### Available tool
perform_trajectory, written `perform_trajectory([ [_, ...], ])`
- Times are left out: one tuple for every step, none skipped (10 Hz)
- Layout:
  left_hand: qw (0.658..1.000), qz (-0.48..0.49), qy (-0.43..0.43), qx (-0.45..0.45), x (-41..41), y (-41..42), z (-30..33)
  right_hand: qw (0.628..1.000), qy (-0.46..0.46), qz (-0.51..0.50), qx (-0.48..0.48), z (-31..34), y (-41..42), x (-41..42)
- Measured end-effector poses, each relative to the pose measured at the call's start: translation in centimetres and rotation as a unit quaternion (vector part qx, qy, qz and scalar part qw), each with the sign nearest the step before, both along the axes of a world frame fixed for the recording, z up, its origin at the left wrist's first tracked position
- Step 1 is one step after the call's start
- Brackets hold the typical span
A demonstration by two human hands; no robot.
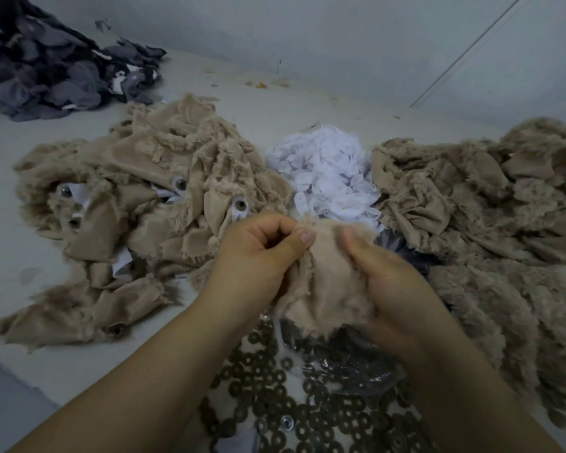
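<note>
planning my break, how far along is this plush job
Done: the left heap of beige plush fabric pieces shows plastic eyes fitted. In hand: left hand and right hand grip one beige plush piece. Left, likely: the right beige plush heap, no eyes visible.

The plush piece (pixel 327 282) is tan, its smooth backing facing up and fur fringing its frayed edges. It is held crumpled between the left hand (pixel 258 253) and right hand (pixel 392 282), perhaps folded along its left side.

No readable text, white tags (pixel 79 195) illegible (too blurred)
</note>
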State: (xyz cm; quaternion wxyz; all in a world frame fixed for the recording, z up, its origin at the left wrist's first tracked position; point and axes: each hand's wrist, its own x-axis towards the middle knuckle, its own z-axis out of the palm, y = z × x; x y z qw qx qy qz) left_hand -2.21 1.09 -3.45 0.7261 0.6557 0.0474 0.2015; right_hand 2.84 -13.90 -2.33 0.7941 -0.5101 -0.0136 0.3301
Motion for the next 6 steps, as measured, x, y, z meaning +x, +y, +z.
perform_trajectory([
  [0.999, 0.037, 0.012, -0.029, 0.0, 1.5, 0.0, 0.951, -0.154, -0.046, -0.264, 0.4, -0.9, 1.0],
  [0.998, 0.054, 0.010, -0.031, -0.1, 2.4, 0.0, 0.773, -0.309, 0.098, -0.546, 0.2, -1.3, 1.4],
  [0.997, 0.051, 0.006, -0.063, -0.2, 2.7, 0.1, 0.601, -0.386, 0.198, -0.671, -0.5, -1.1, 1.0],
  [0.996, 0.054, -0.001, -0.071, -0.2, 3.1, 0.2, 0.564, -0.437, 0.137, -0.687, -1.4, -1.2, 1.2],
  [0.996, 0.053, -0.008, -0.067, 0.0, 3.5, 0.2, 0.528, -0.485, 0.076, -0.693, -2.1, -1.2, 1.4],
  [0.996, 0.045, -0.013, -0.070, 0.3, 3.5, 0.1, 0.514, -0.479, 0.110, -0.702, -4.5, -1.1, 3.3],
])
